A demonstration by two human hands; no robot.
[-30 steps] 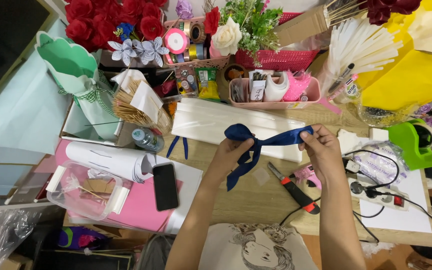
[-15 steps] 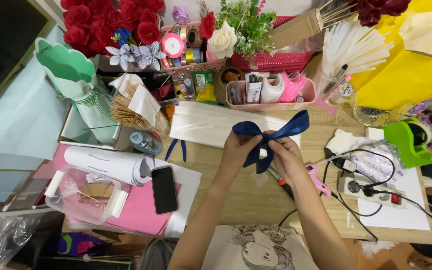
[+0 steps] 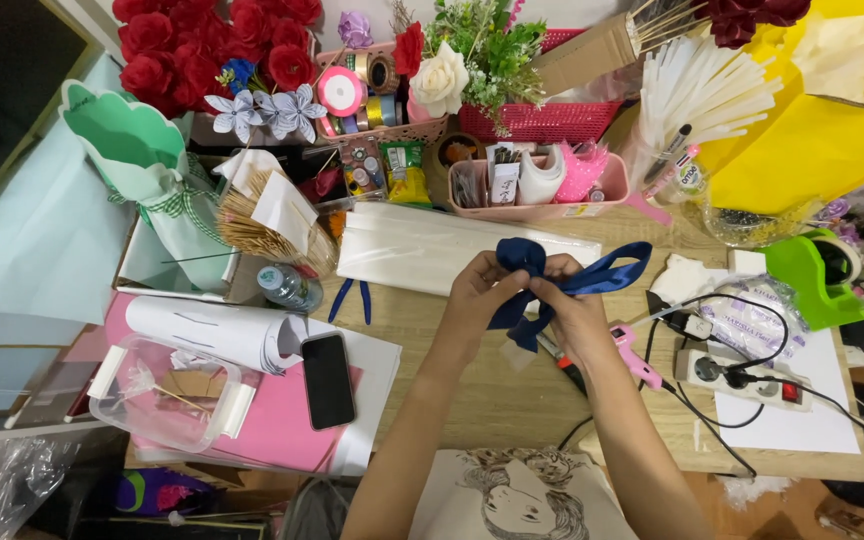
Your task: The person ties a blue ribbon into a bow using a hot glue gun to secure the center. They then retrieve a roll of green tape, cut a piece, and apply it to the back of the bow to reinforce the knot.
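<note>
Between both hands (image 3: 527,305), pinched: blue ribbon (image 3: 572,275)

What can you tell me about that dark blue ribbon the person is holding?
The dark blue ribbon looks like smooth satin. It is gathered into a bow shape: one puffed loop stands at the upper left, a longer flat band runs out to the right, and a tail hangs below. The left hand and the right hand pinch it together at the middle, holding it above the wooden table.
</note>
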